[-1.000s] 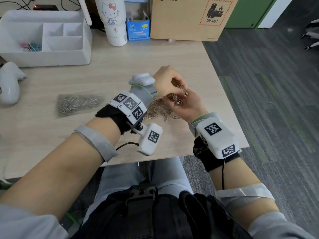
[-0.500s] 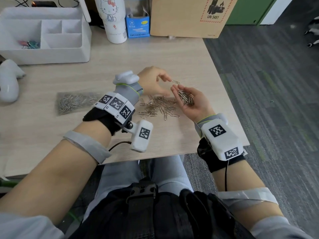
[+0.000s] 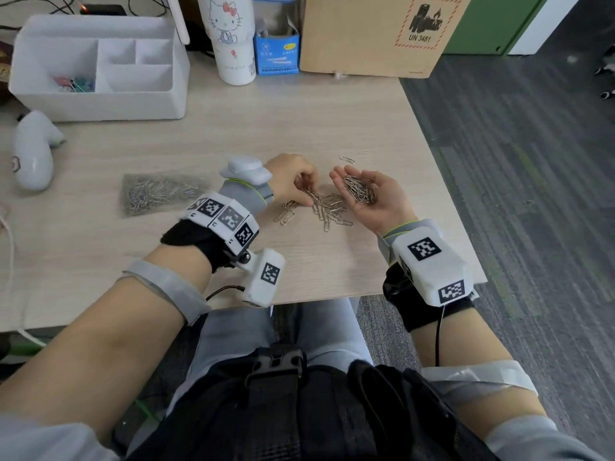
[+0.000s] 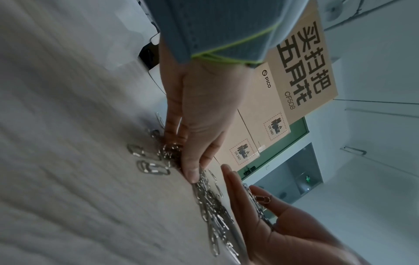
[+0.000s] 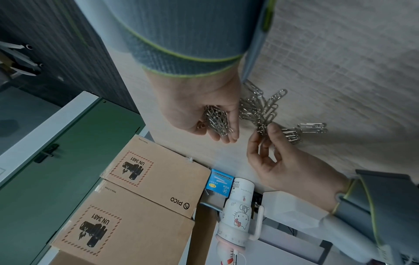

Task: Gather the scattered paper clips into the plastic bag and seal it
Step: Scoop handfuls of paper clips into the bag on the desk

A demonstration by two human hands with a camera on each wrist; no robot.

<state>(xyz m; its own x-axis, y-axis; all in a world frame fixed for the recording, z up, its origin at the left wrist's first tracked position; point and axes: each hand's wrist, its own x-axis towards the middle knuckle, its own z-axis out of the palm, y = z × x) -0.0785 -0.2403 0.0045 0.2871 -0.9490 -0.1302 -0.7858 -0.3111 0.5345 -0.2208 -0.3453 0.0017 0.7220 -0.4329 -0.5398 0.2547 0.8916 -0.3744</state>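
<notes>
The desk (image 3: 332,121) carries, at its far edge, a cardboard box (image 3: 366,34), a white organizer (image 3: 100,104) at far left, and a cup (image 3: 233,38) between them. Left of the hands lies the bag (image 3: 159,194), flat, its long axis running left to right, already holding a layer of clips and well apart from both hands.

The loose clips (image 3: 324,207) lie in a heap on the desk between the hands, most pointing near to far, with a few strays at the left. One single clip (image 3: 346,159) lies alone just beyond the fingertips.

The left hand (image 3: 293,181) has its fingers curled down into the heap's far left edge, pinching at clips there. The left wrist view shows the thumb tip (image 4: 191,174) pressed on the pile, which the head view hides.

The right hand (image 3: 372,197) lies palm up, fingers loosely cupped around a bundle (image 3: 359,194) of clips running along the palm. The right wrist view shows the bundle (image 5: 216,120) reaching toward the fingertips.
</notes>
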